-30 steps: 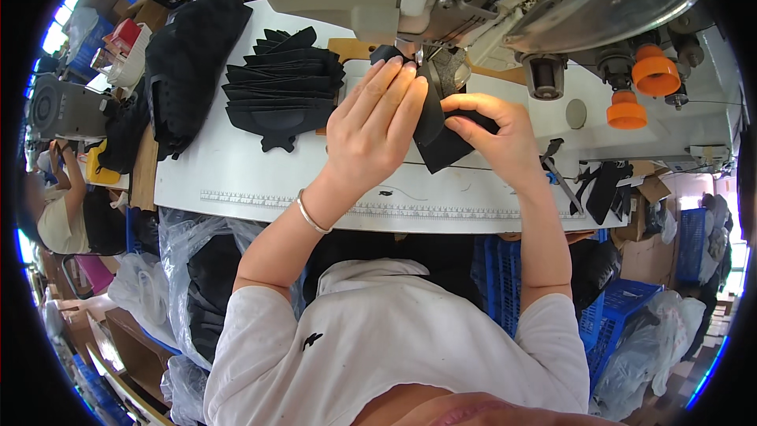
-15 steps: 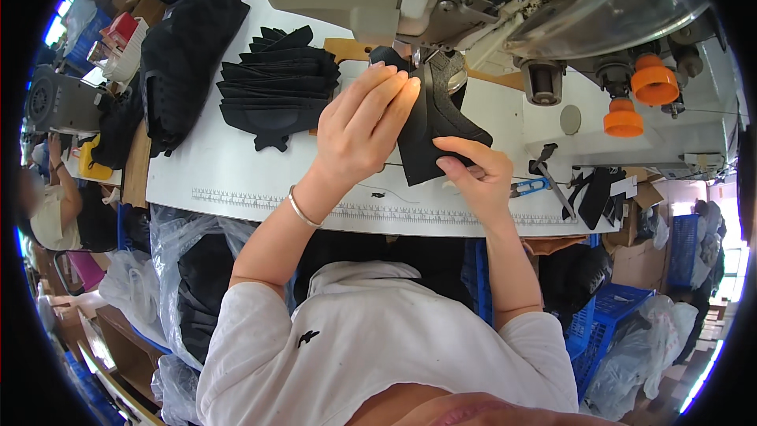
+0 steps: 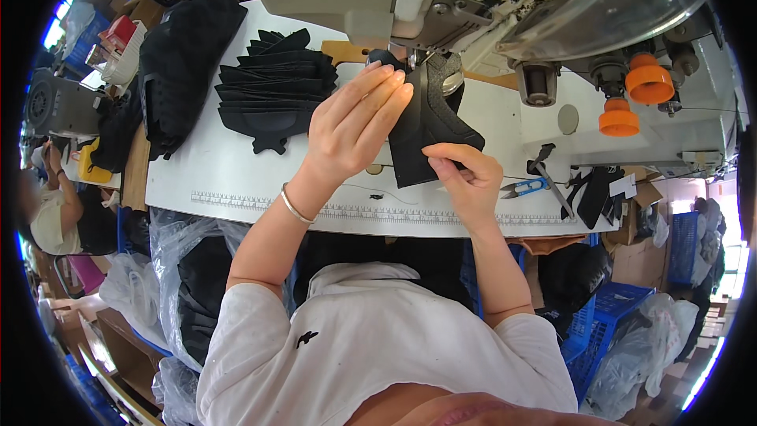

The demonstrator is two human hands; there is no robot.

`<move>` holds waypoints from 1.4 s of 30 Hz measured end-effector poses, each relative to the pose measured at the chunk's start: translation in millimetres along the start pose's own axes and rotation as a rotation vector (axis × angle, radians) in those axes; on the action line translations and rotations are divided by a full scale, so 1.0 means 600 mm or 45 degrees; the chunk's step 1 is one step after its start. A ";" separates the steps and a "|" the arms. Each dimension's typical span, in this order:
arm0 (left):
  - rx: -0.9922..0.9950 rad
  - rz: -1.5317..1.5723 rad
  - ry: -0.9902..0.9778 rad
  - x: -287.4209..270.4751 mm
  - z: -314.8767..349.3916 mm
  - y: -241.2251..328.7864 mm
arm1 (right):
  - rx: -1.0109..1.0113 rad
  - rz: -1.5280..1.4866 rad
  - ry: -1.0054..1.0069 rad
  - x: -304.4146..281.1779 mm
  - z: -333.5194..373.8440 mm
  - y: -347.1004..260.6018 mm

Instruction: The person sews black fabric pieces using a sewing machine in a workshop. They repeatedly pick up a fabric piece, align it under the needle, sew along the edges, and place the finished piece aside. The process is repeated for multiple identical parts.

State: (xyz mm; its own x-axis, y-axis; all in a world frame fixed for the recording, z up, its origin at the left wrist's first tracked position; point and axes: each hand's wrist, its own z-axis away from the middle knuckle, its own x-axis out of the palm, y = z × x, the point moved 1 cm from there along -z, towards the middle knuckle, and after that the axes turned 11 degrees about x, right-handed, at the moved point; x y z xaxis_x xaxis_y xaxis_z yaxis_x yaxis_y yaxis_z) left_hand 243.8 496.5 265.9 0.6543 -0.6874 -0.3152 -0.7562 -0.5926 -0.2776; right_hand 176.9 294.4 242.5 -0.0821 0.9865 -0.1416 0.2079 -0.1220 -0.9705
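A black fabric piece [image 3: 412,138] with a textured, curved strip [image 3: 448,122] along its right side lies under the sewing machine head [image 3: 430,28]. My left hand [image 3: 351,126] is at its upper left edge, close to the needle area, fingers together and bent over the cloth; its thumb is hidden. At the piece's lower right part, my right hand [image 3: 471,181] pinches the cloth between thumb and forefinger, the other fingers curled. The needle itself is too small to make out.
Left of the machine lies a stack of black cut pieces [image 3: 276,91], with a large black bundle [image 3: 189,63] beyond. A printed ruler [image 3: 347,210] runs along the white table's front edge. Blue-handled snips [image 3: 527,187] and black scraps [image 3: 595,197] lie at right. Another person sits far left.
The black fabric piece has shifted slightly left, and my left hand with it. My right thumb and forefinger have moved left and a little nearer to me over the cloth.
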 end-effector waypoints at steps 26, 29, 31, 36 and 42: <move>0.050 0.039 -0.005 0.008 0.006 -0.029 | 0.003 -0.117 0.107 0.009 -0.009 0.002; 0.068 0.098 -0.053 0.001 0.005 -0.033 | 0.023 -0.170 0.101 0.010 -0.009 0.001; 0.111 0.136 -0.017 0.000 0.009 -0.041 | 0.049 -0.173 0.086 0.008 -0.009 0.004; 0.098 0.180 0.001 0.000 0.009 -0.043 | 0.029 -0.164 0.127 0.017 -0.010 -0.001; 0.101 0.151 -0.025 -0.003 0.004 -0.042 | 0.017 -0.161 0.136 0.016 -0.014 -0.002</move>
State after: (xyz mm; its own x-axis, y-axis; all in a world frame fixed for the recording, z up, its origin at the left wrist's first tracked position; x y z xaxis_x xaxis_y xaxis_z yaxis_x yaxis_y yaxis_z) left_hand 261.7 513.6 271.5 0.5612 -0.7415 -0.3677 -0.8259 -0.4723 -0.3081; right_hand 183.9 305.0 244.0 -0.0029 1.0000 0.0030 0.1897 0.0035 -0.9818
